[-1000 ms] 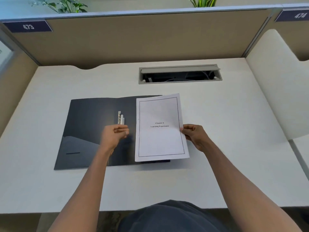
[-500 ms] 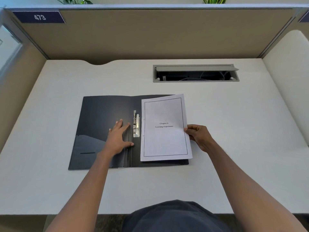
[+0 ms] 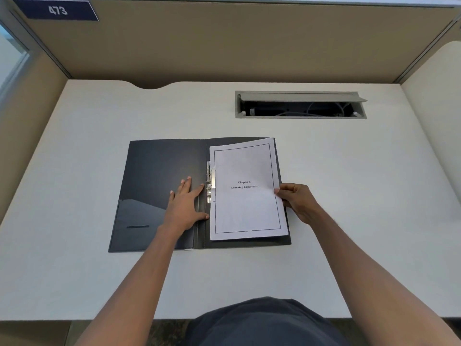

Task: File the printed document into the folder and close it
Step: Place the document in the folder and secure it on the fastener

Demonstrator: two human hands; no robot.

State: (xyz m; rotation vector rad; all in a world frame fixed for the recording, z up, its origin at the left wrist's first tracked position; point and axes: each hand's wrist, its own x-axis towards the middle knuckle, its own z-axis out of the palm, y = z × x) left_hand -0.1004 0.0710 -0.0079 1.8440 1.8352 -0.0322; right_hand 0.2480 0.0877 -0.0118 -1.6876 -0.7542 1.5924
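A dark folder [image 3: 154, 176] lies open on the white desk. A metal clip [image 3: 209, 182] runs along its spine. The printed document [image 3: 245, 191], white with a framed title page, rests on the folder's right half with its left edge at the clip. My left hand [image 3: 185, 206] lies flat with spread fingers on the folder's left cover, its index fingertip close to the clip. My right hand [image 3: 296, 201] pinches the document's right edge at mid height.
An open cable slot [image 3: 300, 104] with a raised grey flap is set in the desk [image 3: 349, 196] behind the folder. Beige partition walls [image 3: 224, 46] enclose the desk at the back and both sides. A label reading 473 [image 3: 57, 10] is at the top left.
My left hand went from hovering half closed over the spine to lying flat on the left cover. The document slid left until its edge reached the clip.
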